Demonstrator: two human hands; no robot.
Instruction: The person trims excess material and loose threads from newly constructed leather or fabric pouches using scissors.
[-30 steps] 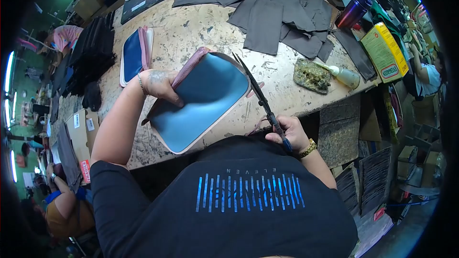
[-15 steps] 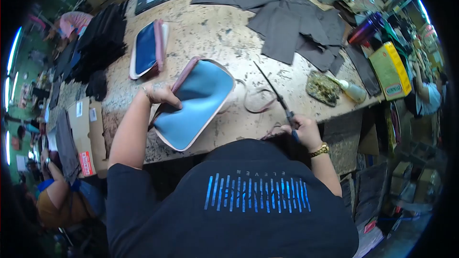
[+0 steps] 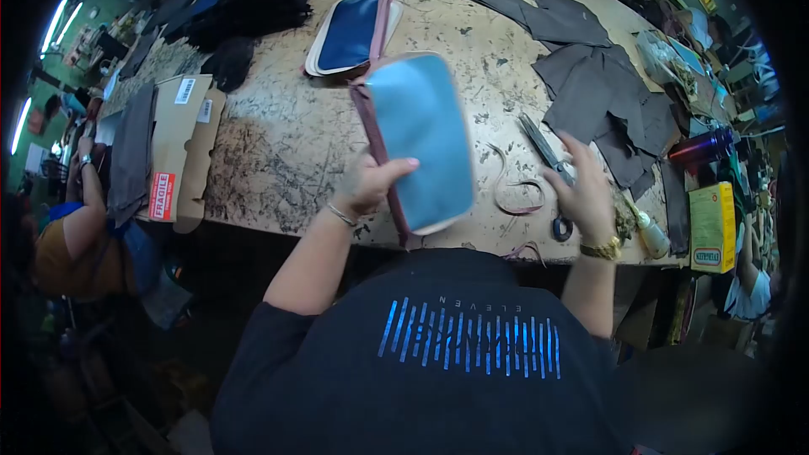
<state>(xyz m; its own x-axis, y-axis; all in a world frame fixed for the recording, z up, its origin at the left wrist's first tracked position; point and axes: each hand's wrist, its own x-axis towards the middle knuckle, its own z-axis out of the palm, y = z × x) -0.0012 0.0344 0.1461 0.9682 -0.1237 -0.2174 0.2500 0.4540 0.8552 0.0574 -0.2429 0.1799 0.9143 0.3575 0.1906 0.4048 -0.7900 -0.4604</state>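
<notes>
left hand (image 3: 371, 185): fingers clamped on the light blue pouch; thumb lies across its face, the other fingers hidden behind.
light blue pouch (image 3: 425, 139): held up at a tilt over the near middle of the desk (image 3: 270, 131), pinkish band (image 3: 377, 135) down its left side, pale edging round the rest; slightly blurred.
right hand (image 3: 586, 202): fingers spread apart, just over the scissors; cannot tell whether it touches them.
scissors (image 3: 541, 141): on the desk, blades pointing away from the person, one handle loop showing by the near edge, partly hidden by the hand.
thin strips: one pinkish strip (image 3: 521, 208) curled between pouch and scissors; another loose strip (image 3: 533, 248) at the desk's near edge.
dark blue pouch (image 3: 347, 31): lying beyond the held one, pinkish band on its right side, something pale under it.
grey-brown pieces (image 3: 581, 88): flat, overlapping, beyond the scissors.
right end of desk: squeeze bottle (image 3: 651, 236) tilted beside a lumpy block (image 3: 624, 221); yellow box (image 3: 712, 227) and purple bottle (image 3: 704, 146) farther right.
left side: black stack (image 3: 253, 0) at the far left; cardboard (image 3: 184, 147) with a red label (image 3: 162, 196), dark cloth (image 3: 133, 156) next to it.
nearby: another person (image 3: 80, 236) at far left, seen side-on.
</notes>
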